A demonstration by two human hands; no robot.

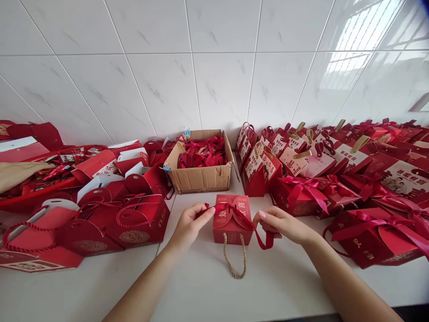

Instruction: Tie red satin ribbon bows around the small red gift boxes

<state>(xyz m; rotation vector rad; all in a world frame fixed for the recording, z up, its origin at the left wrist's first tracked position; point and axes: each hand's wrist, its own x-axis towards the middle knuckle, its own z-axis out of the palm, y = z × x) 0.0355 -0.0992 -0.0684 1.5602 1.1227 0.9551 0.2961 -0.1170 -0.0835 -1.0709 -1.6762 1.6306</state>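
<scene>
A small red gift box [232, 232] with pale printed characters stands upright on the white table. Its twisted gold cord handle [235, 273] hangs down over the front onto the table. Dark red ribbon [246, 220] runs across the box's closed top flaps. To the left of the box, my left hand [190, 225] pinches one end of the ribbon between thumb and fingers. My right hand [279, 225] is closed on the other end at the right side, where a loop of ribbon dangles beneath the fingers.
Behind the box sits a cardboard carton [203, 180] full of red ribbons. Open red boxes [134, 228] crowd the left, where another person's arm [23, 175] reaches into a red tray of wrapped sweets. Closed boxes with bows [372, 237] and handled boxes [291, 161] fill the right.
</scene>
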